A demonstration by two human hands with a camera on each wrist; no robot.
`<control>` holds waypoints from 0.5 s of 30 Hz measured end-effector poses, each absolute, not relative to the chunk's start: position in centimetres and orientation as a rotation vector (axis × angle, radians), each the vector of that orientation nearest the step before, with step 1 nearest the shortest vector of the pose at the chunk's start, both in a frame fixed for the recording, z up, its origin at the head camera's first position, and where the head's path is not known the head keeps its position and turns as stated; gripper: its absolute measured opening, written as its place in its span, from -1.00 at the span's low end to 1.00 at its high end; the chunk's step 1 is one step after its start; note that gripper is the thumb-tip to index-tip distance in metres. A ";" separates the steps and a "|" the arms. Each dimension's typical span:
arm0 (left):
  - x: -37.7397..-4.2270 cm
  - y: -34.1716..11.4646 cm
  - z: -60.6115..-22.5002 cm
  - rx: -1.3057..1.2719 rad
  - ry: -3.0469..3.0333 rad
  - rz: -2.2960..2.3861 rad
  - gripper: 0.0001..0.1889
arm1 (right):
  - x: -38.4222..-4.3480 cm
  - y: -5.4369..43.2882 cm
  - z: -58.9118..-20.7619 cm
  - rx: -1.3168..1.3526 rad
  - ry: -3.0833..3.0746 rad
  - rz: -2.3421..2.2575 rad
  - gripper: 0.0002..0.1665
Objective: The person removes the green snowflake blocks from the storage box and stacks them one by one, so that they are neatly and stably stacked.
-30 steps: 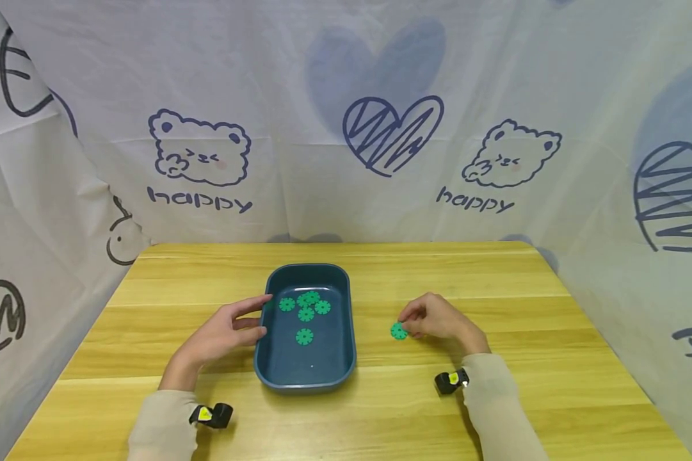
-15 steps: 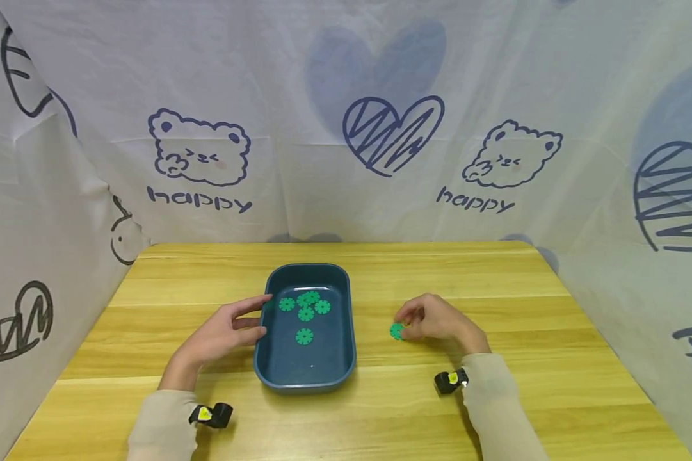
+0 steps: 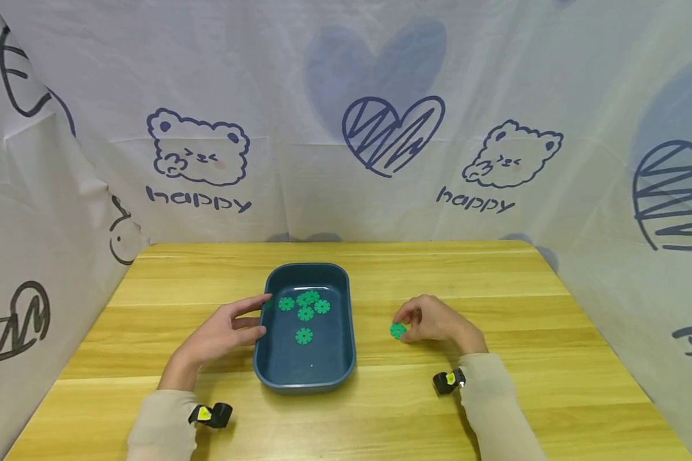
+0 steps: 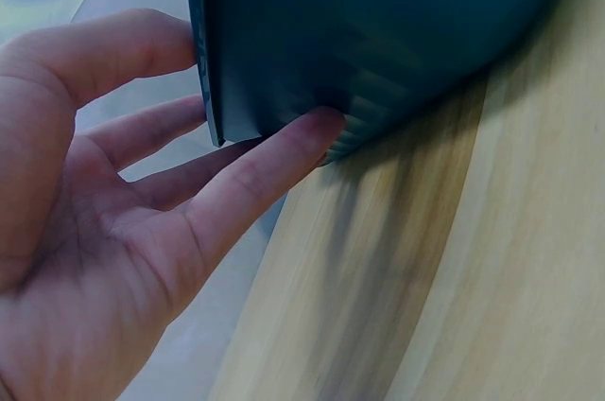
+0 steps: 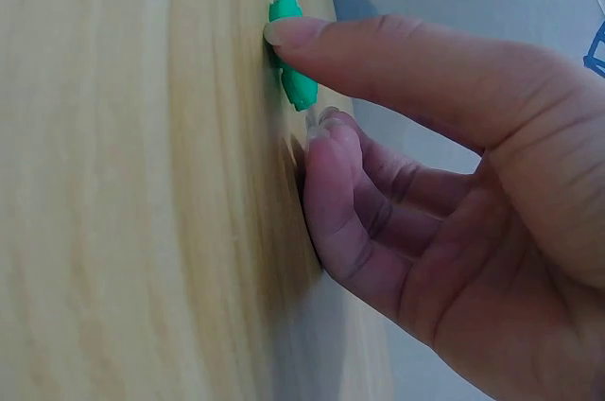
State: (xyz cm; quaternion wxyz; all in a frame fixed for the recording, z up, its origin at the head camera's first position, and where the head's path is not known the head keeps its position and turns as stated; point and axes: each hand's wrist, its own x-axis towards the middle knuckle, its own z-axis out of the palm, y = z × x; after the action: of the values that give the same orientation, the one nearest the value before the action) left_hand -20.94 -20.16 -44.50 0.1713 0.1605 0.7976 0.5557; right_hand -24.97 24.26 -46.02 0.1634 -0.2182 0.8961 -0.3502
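Note:
My left hand (image 3: 227,330) holds the near-left wall of a dark blue tray (image 3: 305,387) with its fingers spread; in the left wrist view, thumb and fingertips reach over the rim and one finger presses the outer wall. Inside the tray lie several green snowflake building discs (image 3: 303,336), most grouped toward the far end. Right of the tray, my right hand (image 3: 434,320) pinches another green disc (image 5: 285,13) close to the table, thumb laid against it and the other fingers curled. The index fingertip's contact with that disc is partly hidden.
The wooden table (image 3: 380,416) extends around the tray on all sides. Behind and beside it hangs a white cloth (image 3: 299,179) printed with bears and hearts. A black wrist camera (image 3: 214,415) is strapped to each sleeve.
The right thumb and fingers have shifted slightly about the disc, which shows a little more of its face. The left hand and the tray stay where they were.

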 end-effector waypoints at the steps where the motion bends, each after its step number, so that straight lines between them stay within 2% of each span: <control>1: -20.9 -20.2 -44.5 0.457 2.266 1.577 -0.30 | -25.0 24.3 -46.0 -0.621 2.557 -0.999 -0.72; 15: -20.9 -20.2 -44.8 0.484 2.277 1.568 -0.29 | -24.8 24.4 -46.4 -0.623 2.562 -1.015 -0.75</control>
State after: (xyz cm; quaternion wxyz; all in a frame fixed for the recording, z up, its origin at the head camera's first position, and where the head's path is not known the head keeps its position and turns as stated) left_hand -20.90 -20.24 -44.84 0.1665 0.1702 0.7999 0.5509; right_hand -24.79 24.38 -46.36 0.1573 -0.2179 0.8956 -0.3546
